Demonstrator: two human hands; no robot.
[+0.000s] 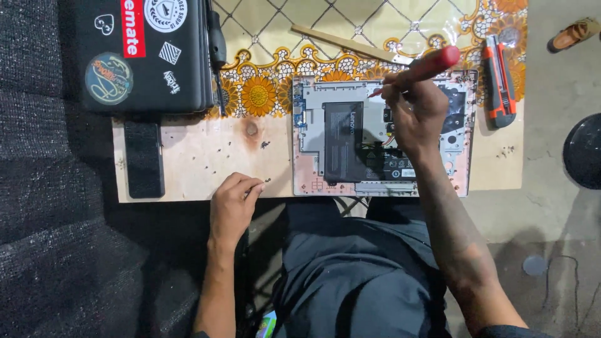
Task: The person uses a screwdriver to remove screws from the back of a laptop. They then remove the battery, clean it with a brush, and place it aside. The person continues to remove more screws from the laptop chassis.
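Laptop innards fill the centre right of the frame: the opened laptop base (382, 134), with its black battery (343, 141), lies on our wooden bench (200, 156). Our right hand (413, 109) is closed around a red-handled screwdriver (432, 62), tip down over the base. Our left hand (235, 200), at the bench's lower edge, pinches its fingertips together beside scattered small screws (219, 169). An orange utility knife (499, 81) lies at upper right, a stickered black laptop (144, 53) at upper left.

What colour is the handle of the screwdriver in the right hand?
Red; the screwdriver handle shows clearly in the head view.
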